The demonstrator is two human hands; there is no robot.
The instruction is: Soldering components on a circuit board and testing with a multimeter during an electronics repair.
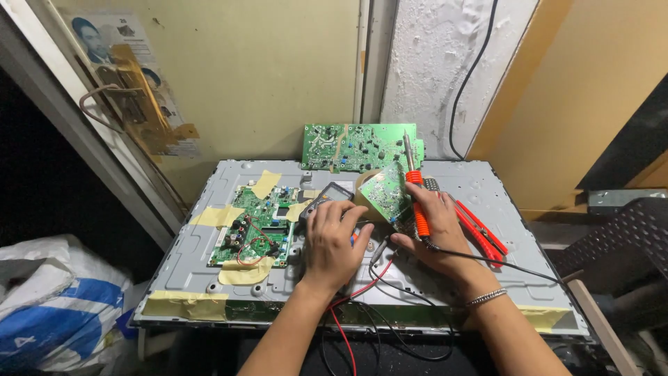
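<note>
Right hand [437, 221] grips a soldering iron [415, 198] with an orange ribbed handle and, against it, a small green circuit board [387, 193]. Fingers are closed around both. Iron's long axis runs roughly 12 to 6 o'clock, metal tip up at 12, black cord leaving at 4 o'clock across the panel. Small board sits at 10 o'clock from the right hand, tilted, copper side toward the camera.

Left hand [334, 240] is pressed down on a dark multimeter [327, 198], fingers curled over its lower body; display end pokes out at 12 o'clock. Cannot tell whether it grips or just rests. Left hand lies at 9 o'clock from the iron, close by, the two hands nearly touching. The right hand is the nearer to the small board.

Red and black probe leads [362, 282] trail toward 6 o'clock between the wrists.

Further out: grey metal back panel [209, 275] carries it all, with a taped green main board [256, 224] at 9 o'clock, another green board [358, 146] leaning on the wall at 12, red-handled pliers [481, 233] at 3 o'clock.
</note>
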